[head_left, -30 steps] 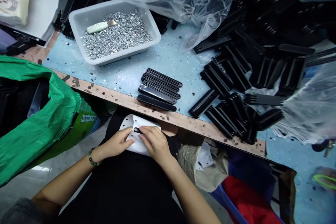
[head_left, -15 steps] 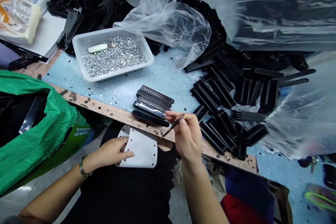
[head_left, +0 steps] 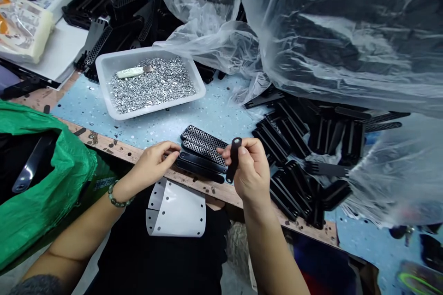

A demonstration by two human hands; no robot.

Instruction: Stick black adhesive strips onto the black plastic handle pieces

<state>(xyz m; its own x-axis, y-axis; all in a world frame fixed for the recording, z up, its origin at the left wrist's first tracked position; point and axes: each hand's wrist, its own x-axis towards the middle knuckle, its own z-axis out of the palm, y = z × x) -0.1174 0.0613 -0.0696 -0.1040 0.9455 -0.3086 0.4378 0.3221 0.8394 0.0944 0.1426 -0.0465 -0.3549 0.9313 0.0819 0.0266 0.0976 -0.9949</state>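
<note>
My right hand [head_left: 252,170] is closed on a thin black strip [head_left: 234,159] with a hole at its top end, held upright above the table edge. My left hand [head_left: 154,164] reaches to the near end of a row of black perforated bars [head_left: 204,147] lying side by side on the blue tabletop, its fingertips touching the nearest bars. A white sheet with punched holes [head_left: 176,208] lies on my lap below both hands.
A white tray [head_left: 105,65] full of small silver nuts stands at the back left. Piles of black plastic parts [head_left: 304,133] fill the right side under clear plastic bags [head_left: 328,32]. A green bag [head_left: 41,175] hangs at the left. The wooden table edge [head_left: 114,147] runs diagonally.
My left hand left the white sheet and moved up to the row of bars. My right hand turned the black strip upright from a slanted hold. The white sheet stayed on my lap.
</note>
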